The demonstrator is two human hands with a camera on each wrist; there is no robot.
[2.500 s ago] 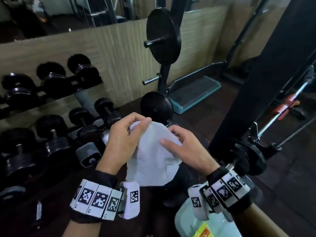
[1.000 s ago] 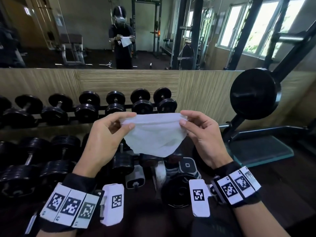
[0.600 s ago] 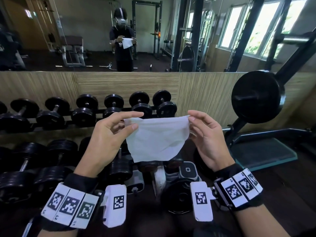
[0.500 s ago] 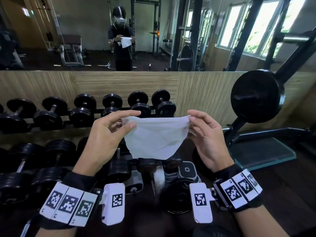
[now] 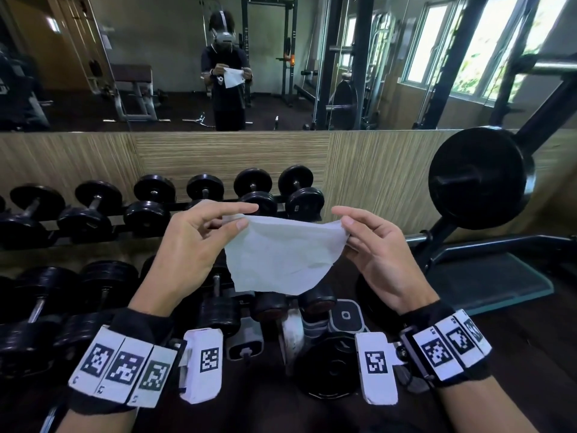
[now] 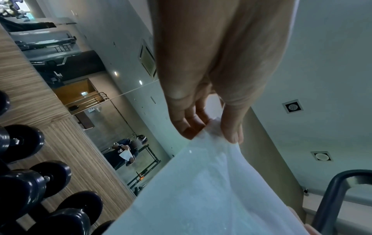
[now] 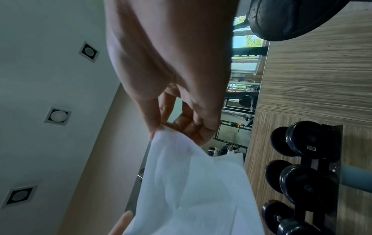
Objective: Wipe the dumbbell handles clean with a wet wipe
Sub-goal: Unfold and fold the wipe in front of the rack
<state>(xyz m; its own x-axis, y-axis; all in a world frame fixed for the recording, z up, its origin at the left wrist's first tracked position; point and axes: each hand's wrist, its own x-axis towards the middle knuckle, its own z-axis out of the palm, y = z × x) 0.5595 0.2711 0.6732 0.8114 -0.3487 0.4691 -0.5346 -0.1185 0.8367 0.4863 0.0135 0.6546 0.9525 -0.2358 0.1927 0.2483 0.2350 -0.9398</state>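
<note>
Nearest the camera, low in the head view, it's a jumble of floor stuff: a flat weight plate (image 5: 332, 367) and a couple of kettlebell-looking things I can't really make out.

Just above that, both hands are up at chest height with the wet wipe (image 5: 282, 253) stretched between them. The left hand (image 5: 190, 245) pinches the wipe's left top corner between thumb and fingers, index finger sticking out straight over the top edge. The right hand (image 5: 379, 254) pinches the right top corner the same way, and the wrist views back that up pretty clearly. The wipe hangs open and slack below the pinch points, touching nothing else.

Past the hands there's the lower row of dumbbells (image 5: 40, 295) on the left, then the upper rack row (image 5: 253, 192) against the wood-panel wall, steel handles visible between the black heads. A big plate on a stand (image 5: 477, 179) sits off to the right. Farthest back, the mirror (image 5: 156, 57) shows the person holding the wipe.

So progress-wise, I'd say basically zero wiping yet. The wipe is unfolded and ready, but well apart from any handle. Everything's left: bring it down, wrap a handle, rub, repeat along the rows.
</note>
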